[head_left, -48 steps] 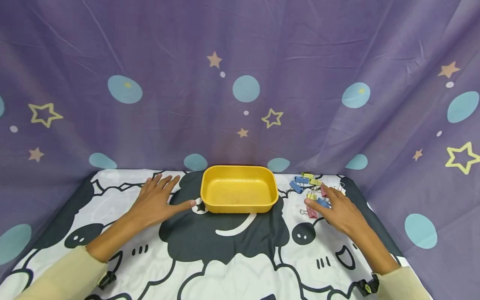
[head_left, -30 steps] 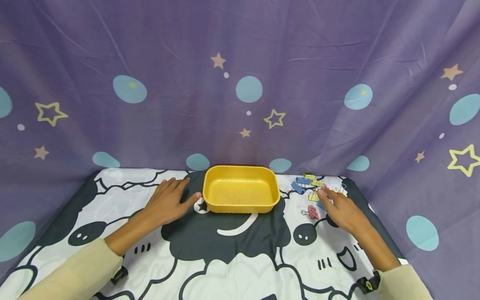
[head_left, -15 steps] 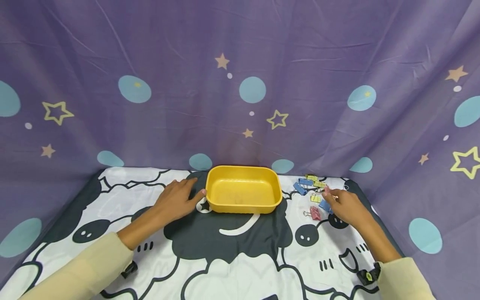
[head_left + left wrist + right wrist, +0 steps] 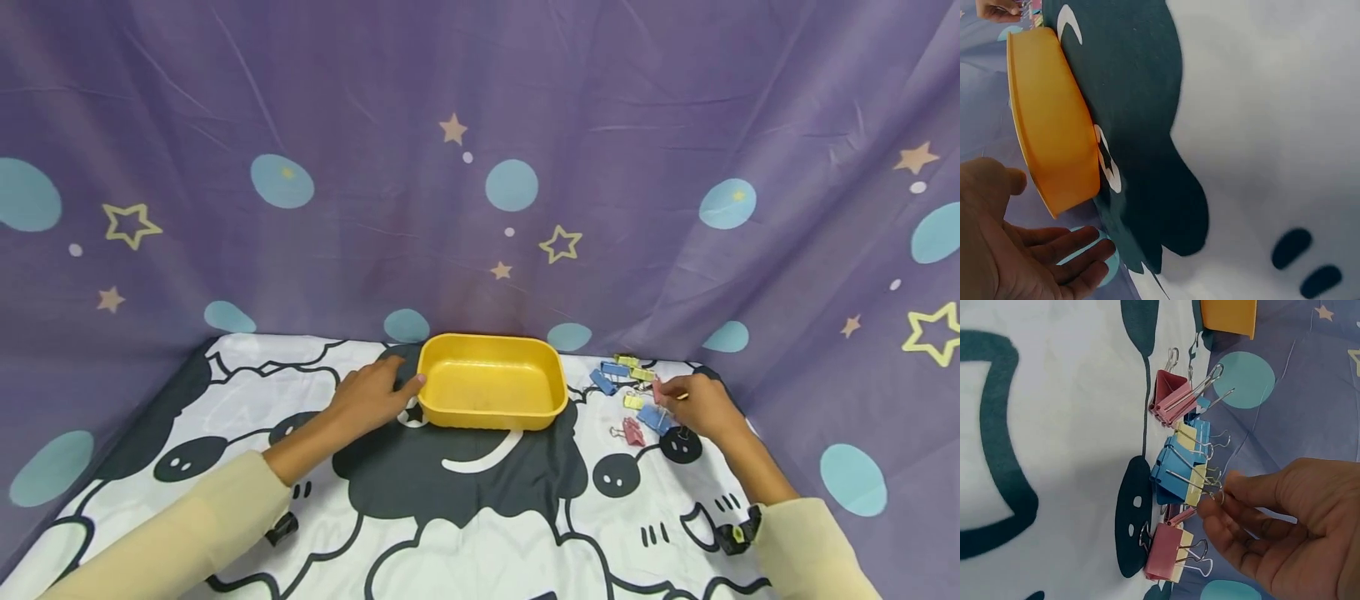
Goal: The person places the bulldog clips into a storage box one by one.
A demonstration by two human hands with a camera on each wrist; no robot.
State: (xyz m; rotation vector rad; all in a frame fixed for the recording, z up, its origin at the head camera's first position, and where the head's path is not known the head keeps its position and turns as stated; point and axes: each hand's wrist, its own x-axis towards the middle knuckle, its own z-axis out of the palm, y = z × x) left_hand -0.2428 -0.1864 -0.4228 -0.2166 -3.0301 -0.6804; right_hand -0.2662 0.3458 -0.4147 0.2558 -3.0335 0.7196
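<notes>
My left hand (image 4: 369, 398) is beside the left end of a yellow plastic tray (image 4: 491, 421), fingers relaxed and holding nothing. Its thumb tip is at the rim; whether it touches I cannot tell. At the right, my right hand (image 4: 705, 407) reaches into a loose group of binder clips. Thumb and forefinger pinch a pink binder clip (image 4: 657, 391) by what looks like its wire handle. In the right wrist view a blue clip (image 4: 1175, 469) partly covers that clip. Another pink clip (image 4: 1172, 397) and a pink clip beside a yellow one (image 4: 1163, 553) lie close by.
More blue clips (image 4: 602, 382) and yellow clips (image 4: 633, 402) lie between the tray and my right hand. A white and dark cartoon-print cloth (image 4: 465, 558) covers the table. A purple curtain (image 4: 360, 167) stands right behind the tray and along both sides.
My right hand has gone from spread fingers over the clips to a pinch on a pink one. The left hand has moved right, up to the tray, its fingers drawing closer together.
</notes>
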